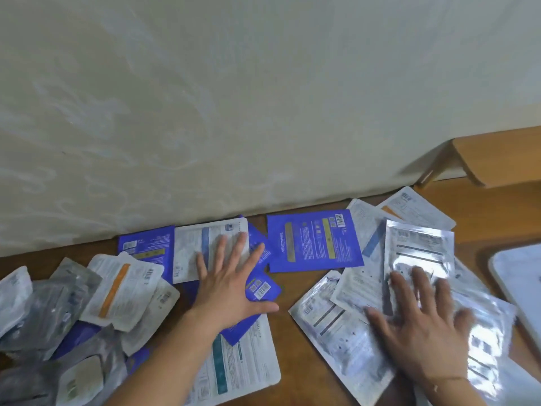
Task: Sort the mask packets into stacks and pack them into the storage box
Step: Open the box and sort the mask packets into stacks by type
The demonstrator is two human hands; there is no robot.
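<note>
Brown wood makes up the table (295,284), and mask packets lie scattered across it right up to the pale wall (234,98) behind. The left hand (231,284) lies flat with its fingers spread wide, pressing down on overlapping packets: its fingertips rest on a white packet with a blue stripe (193,250), and its palm covers part of a small blue packet (262,287). The right hand (421,320) is also flat and splayed, its fingers resting on a shiny silver packet (418,247) that sits on top of a loose pile of silver and white ones; the hand is a little blurred, so I cannot say how hard it presses. Neither hand curls round anything.

Between the two hands, near the wall, a large blue packet (314,240) lies face down with its printed back and barcode showing. Another blue packet (146,244) peeks out behind the white striped one. To the left, a white packet with an orange stripe (120,291) leans over a heap of greyish clear packets (44,312) at the table's left edge. Under the left forearm lies a big white packet with a teal stripe (243,364). At the far right edge a pale rounded shape (518,276), possibly the storage box or its lid, touches the silver pile. A wooden piece of furniture (494,159) stands against the wall beyond it.
</note>
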